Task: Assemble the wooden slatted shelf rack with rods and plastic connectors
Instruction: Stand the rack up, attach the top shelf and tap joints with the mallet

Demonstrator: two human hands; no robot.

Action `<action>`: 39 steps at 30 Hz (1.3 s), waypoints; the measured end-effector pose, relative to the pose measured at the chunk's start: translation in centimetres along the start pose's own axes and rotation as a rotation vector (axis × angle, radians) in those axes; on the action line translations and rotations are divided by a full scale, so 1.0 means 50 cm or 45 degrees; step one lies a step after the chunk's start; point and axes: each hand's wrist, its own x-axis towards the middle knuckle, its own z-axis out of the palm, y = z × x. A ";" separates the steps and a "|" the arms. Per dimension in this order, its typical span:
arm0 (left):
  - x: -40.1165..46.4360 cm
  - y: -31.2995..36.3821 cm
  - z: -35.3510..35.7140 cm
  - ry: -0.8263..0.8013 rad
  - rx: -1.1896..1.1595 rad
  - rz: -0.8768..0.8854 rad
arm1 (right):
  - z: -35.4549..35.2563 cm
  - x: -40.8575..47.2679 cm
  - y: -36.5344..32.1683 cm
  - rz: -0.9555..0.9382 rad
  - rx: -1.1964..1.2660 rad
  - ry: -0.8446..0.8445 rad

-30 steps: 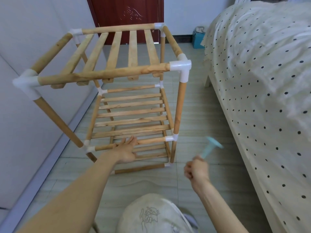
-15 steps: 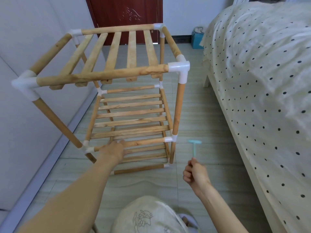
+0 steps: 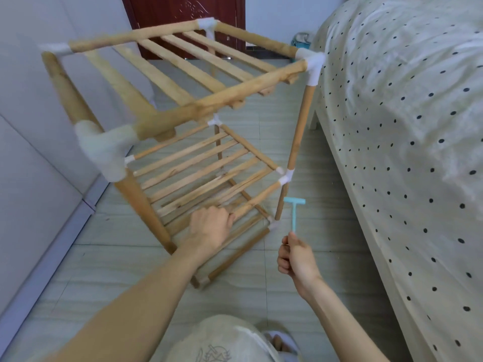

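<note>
The wooden slatted rack (image 3: 183, 82) stands on the tiled floor, turned so one corner faces me; it looks blurred. White plastic connectors (image 3: 312, 64) join its rods at the corners. My left hand (image 3: 209, 227) grips the front rod (image 3: 257, 198) of the middle shelf, fingers curled over it. My right hand (image 3: 296, 259) holds a small light-blue plastic hammer (image 3: 294, 212) upright by its handle, just right of the rack's near right leg (image 3: 298, 142). The hammer head sits near the middle connector (image 3: 286, 176) without touching it.
A bed (image 3: 405, 126) with a dotted cover fills the right side, close to the rack. A pale wall panel (image 3: 39, 152) runs along the left. A dark red door (image 3: 183, 19) and a blue box (image 3: 300, 43) lie behind. My knee and slipper (image 3: 281, 343) show at the bottom.
The rack has been swung round, its near left corner coming toward me. My left hand went from resting on the middle rod to gripping it. The hammer came down and stays upright.
</note>
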 end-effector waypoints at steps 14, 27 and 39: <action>0.028 0.019 0.048 -0.571 -0.296 -0.250 | 0.037 0.183 -0.123 -0.029 0.219 0.450; 0.021 0.028 0.048 -0.524 -0.276 -0.248 | 0.069 0.186 -0.112 0.016 0.031 0.338; -0.053 0.058 -0.011 -0.664 -0.433 0.045 | 0.038 0.037 -0.036 0.159 0.004 0.022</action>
